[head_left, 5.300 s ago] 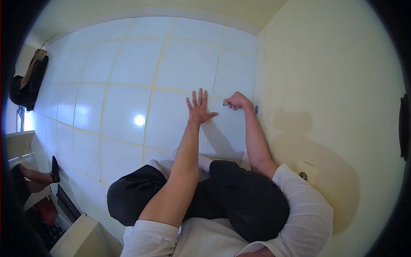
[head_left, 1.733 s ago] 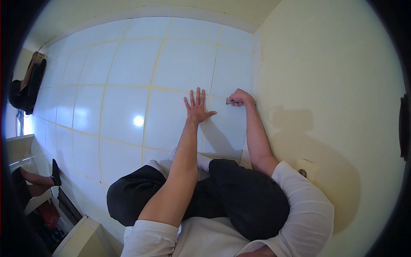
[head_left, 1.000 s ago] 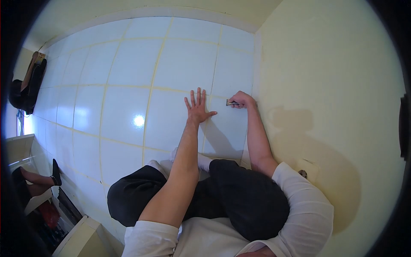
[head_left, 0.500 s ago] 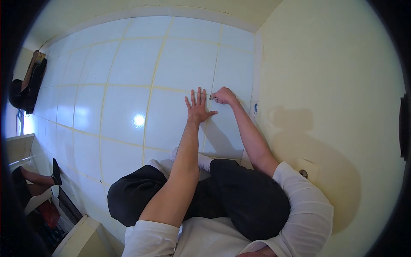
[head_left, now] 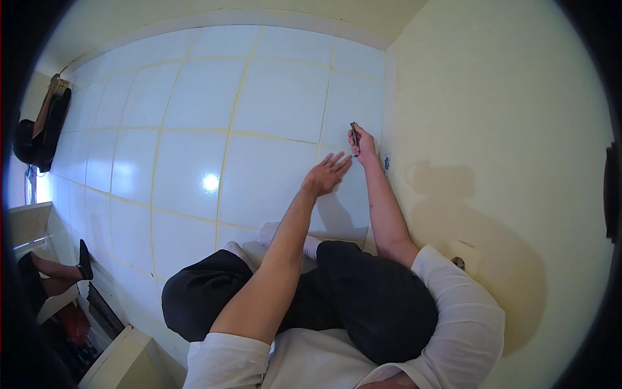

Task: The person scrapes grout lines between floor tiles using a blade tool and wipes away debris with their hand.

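Note:
My right hand [head_left: 364, 142] is wrapped round a small dark hand tool [head_left: 355, 137], held upright above the tiled floor [head_left: 278, 97] close to the wall. Just left of it, my left hand [head_left: 328, 174] is open, its fingers stretched toward the tool's lower end; whether they touch it I cannot tell. Yellowish grout lines run between the pale, glossy tiles. A thin dark line shows in the joint left of the tool.
A cream wall [head_left: 505, 129] rises on the right, with a small blue mark [head_left: 387, 163] near its foot. Another person [head_left: 40, 126] is at the far left; a person's leg [head_left: 61, 267] shows at lower left beside a cream box-like object [head_left: 120, 363].
My left hand has lifted from its flat place on the tiles and moved right. My right hand has drawn back right from the joint and turned the tool upright.

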Available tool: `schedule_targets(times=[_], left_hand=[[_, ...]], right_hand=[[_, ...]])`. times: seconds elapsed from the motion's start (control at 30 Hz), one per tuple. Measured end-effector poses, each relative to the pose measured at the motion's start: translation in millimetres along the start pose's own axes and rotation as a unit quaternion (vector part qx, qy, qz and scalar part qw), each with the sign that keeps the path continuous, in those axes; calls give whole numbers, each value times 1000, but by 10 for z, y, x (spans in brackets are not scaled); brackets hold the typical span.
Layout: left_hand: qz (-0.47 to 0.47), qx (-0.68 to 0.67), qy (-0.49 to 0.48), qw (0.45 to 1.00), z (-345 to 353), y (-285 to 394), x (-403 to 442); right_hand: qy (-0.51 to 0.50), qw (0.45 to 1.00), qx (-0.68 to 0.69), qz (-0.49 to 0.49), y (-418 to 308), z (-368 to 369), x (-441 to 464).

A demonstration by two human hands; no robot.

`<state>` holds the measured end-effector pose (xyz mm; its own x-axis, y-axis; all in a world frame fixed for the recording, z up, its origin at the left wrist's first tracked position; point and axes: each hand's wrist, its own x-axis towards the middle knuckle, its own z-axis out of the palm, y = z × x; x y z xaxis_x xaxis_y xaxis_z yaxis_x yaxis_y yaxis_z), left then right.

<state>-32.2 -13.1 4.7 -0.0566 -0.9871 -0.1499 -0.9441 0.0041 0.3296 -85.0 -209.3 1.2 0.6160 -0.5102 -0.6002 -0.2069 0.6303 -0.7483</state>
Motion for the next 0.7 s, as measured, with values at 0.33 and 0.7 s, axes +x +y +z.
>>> schedule_targets(times=[0.33, 0.7], left_hand=[[-462, -41, 132, 876, -192, 62, 152], [-278, -46, 102, 954, -185, -190, 2]], right_hand=[[26, 998, -19, -48, -60, -21, 26], [68, 995, -46, -59, -74, 11, -31]])
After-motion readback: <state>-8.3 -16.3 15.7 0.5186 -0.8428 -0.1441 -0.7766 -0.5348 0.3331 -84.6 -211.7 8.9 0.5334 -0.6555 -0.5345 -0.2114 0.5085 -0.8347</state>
